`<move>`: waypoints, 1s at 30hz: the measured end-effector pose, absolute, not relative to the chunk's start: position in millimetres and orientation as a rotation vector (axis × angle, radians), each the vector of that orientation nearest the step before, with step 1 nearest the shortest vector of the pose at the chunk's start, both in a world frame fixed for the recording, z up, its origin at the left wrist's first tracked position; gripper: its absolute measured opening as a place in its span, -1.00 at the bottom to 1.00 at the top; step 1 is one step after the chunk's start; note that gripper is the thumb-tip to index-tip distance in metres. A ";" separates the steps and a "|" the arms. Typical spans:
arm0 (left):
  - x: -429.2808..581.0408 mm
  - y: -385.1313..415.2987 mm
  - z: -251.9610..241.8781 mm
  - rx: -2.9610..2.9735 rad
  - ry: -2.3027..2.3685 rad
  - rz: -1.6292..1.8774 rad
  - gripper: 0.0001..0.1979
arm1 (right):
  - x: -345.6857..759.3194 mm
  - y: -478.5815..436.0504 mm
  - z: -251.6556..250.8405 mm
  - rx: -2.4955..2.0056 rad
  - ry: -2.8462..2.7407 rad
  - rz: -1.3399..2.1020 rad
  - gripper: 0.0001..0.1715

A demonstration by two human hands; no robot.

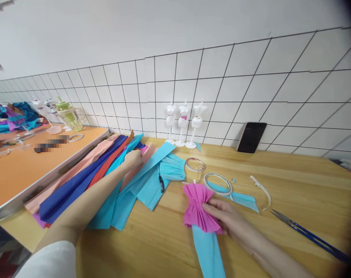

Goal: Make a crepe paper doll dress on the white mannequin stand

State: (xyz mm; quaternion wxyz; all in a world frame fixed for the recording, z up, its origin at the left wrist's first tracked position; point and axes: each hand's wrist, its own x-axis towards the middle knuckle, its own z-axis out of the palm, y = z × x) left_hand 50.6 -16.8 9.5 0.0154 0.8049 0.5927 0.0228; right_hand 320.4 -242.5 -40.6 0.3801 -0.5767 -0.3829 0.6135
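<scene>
My right hand (221, 212) is closed round a small dress form wrapped in pleated magenta crepe paper (197, 206). A light blue crepe paper strip (208, 251) hangs below the magenta, and only the form's white neck knob (194, 181) shows. Reaching across to the left, my left hand (133, 158) has its fingers curled at a bit of magenta crepe paper (144, 149) in the pile; its fingertips are partly hidden. Around it lie peach, dark blue (68, 193), red and light blue (150, 193) crepe paper sheets. A black pen (161, 183) rests on the blue paper.
Three white mini dress forms (180, 119) stand by the tiled wall. A phone (252, 137) leans there. On the wooden table lie tape rolls (217, 183), a bead dish (195, 165), a white strip (262, 191) and scissors (308, 233). An orange table (27, 158) holds a bottle (69, 116).
</scene>
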 end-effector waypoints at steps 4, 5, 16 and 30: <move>53.0 -23.3 29.4 2.588 1.801 0.177 -0.80 | 318.2 -240.9 -33.3 -1.423 -0.903 1.558 -0.50; 53.4 -25.4 34.9 2.608 1.796 0.223 -0.80 | 317.3 -240.6 -31.1 -1.424 -0.886 1.553 -0.51; 42.5 -22.0 68.6 2.624 1.950 0.518 -0.82 | 315.6 -245.6 -26.3 -1.418 -0.914 1.576 -0.52; 17.3 -32.1 137.7 2.444 2.068 1.312 -0.86 | 318.8 -243.0 -37.3 -1.420 -0.978 1.574 -0.52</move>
